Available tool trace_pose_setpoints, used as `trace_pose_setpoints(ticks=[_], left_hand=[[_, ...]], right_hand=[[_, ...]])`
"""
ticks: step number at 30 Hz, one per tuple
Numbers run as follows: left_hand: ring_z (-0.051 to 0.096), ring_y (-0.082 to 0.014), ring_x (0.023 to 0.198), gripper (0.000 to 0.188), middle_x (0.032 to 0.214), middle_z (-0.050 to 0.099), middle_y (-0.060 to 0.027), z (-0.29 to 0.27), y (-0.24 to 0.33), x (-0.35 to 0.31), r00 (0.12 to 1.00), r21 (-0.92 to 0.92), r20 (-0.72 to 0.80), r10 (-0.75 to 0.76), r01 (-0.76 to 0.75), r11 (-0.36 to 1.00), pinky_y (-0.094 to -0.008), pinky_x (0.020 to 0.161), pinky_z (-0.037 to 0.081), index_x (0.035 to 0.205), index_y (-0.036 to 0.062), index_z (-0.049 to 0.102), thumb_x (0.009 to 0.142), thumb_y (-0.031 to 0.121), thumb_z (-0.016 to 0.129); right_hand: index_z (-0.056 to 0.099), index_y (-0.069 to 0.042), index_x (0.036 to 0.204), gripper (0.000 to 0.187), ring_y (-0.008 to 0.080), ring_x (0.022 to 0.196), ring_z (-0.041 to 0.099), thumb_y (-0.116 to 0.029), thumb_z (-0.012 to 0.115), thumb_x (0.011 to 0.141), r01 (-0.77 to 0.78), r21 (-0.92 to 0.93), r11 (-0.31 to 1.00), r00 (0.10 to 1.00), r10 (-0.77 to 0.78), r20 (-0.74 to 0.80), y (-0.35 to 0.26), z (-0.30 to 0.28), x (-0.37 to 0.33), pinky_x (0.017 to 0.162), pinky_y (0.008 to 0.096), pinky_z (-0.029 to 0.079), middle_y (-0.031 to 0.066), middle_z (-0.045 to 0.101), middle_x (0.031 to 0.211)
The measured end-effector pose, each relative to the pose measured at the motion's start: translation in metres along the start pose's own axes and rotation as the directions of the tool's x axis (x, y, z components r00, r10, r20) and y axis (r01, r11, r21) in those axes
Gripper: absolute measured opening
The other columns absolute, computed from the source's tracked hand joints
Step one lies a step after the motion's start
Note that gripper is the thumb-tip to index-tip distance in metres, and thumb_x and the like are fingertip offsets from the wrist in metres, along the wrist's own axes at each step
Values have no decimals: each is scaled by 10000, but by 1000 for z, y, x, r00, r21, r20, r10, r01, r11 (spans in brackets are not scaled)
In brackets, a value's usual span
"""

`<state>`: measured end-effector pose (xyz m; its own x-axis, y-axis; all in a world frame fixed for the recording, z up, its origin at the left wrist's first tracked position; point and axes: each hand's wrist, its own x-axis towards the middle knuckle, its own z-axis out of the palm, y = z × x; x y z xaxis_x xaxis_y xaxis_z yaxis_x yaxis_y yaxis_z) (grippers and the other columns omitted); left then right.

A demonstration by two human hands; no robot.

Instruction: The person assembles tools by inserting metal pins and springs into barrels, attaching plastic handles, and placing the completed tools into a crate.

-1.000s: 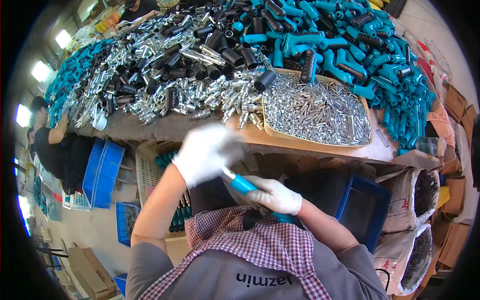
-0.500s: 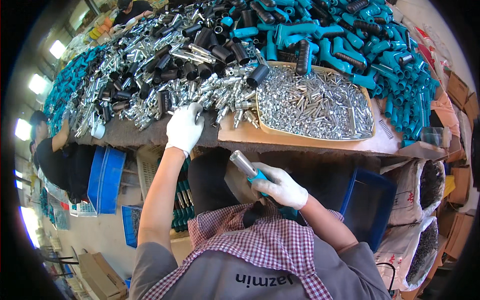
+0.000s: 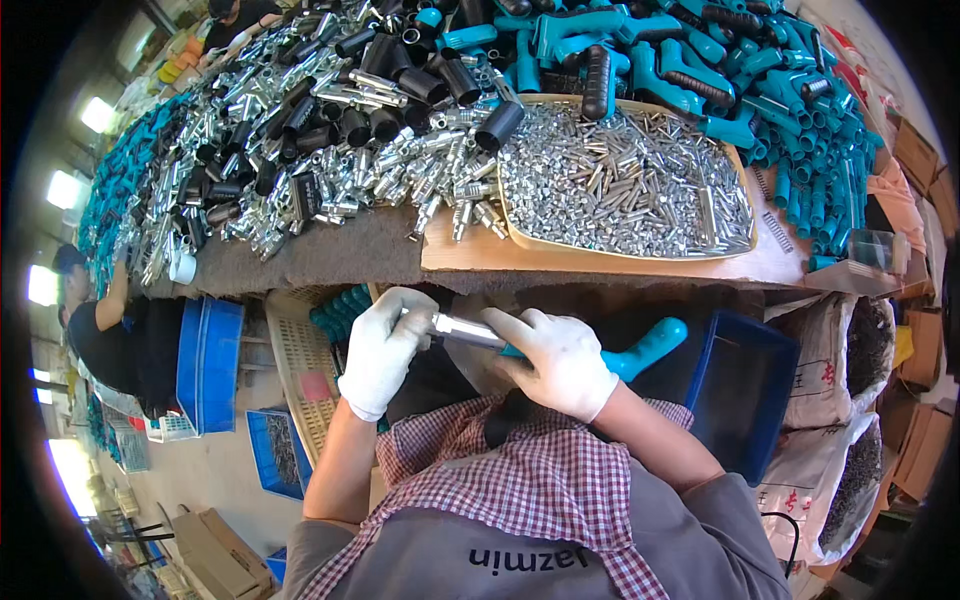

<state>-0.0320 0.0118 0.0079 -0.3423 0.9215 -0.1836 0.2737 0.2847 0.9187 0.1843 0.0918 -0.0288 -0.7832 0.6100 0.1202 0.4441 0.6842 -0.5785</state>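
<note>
Tool (image 3: 618, 364): looks stiff, a bit heavy, hard to break.
Metal tube (image 3: 472, 332): shiny and smooth — it may slip.
Teal handle (image 3: 654, 347): likely the best place to hold.
Right hand (image 3: 560, 365): wrapped round the tool's middle; the handle pokes out on its right.
Left hand (image 3: 380, 352): fingers pinch the tube's left end.
Tool's place: sideways between both hands — just off the bench (image 3: 340, 248) edge.

Left hand (image 3: 382, 358) gloved in white, right hand (image 3: 562, 365) matching; grey short-sleeved shirt (image 3: 440, 545), dark lettering (image 3: 532, 558) across it; and there's the maroon-and-white checked apron (image 3: 545, 480); trousers (image 3: 430, 385) apparently black, though shadow obscures them.
</note>
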Motion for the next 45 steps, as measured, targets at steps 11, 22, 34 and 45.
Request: trace_pose_setpoints(ticks=[11,22,34,45], left_hand=[[620,-327,946,334,1033,670,-94,-14,13,-4,593,169,448,670,-791,588,-392,818,520,1020,62,650,703,-37,682],[673,-320,830,244,957,679,-142,-3,14,-7,592,301,338,732,-804,512,-346,784,534,1048,26,678,819,99,718],[670,-219,798,196,848,675,-129,3,8,-17,676,395,226,701,-722,568,-323,766,523,1006,6,685,830,81,645],[638,-137,788,276,878,664,-88,2,13,-21,964,108,264,2,-31,994,-283,720,505,1049,2,683,784,78,668]], right_hand=[[683,-11,1116,374,287,733,684,-315,646,900,-483,694,535,811,-27,585,17,-19,-3,704,382,525,164,704,837],[697,-74,1083,407,371,823,681,-424,640,883,-120,502,856,965,-18,261,15,-17,-6,747,434,525,208,698,886],[682,-91,1047,424,386,800,667,-475,625,878,-65,299,952,971,-9,238,16,-17,-8,715,476,513,206,681,832],[688,-76,1052,444,395,816,662,-476,639,866,-43,244,969,966,-22,257,19,-19,-6,720,477,511,217,679,845]])
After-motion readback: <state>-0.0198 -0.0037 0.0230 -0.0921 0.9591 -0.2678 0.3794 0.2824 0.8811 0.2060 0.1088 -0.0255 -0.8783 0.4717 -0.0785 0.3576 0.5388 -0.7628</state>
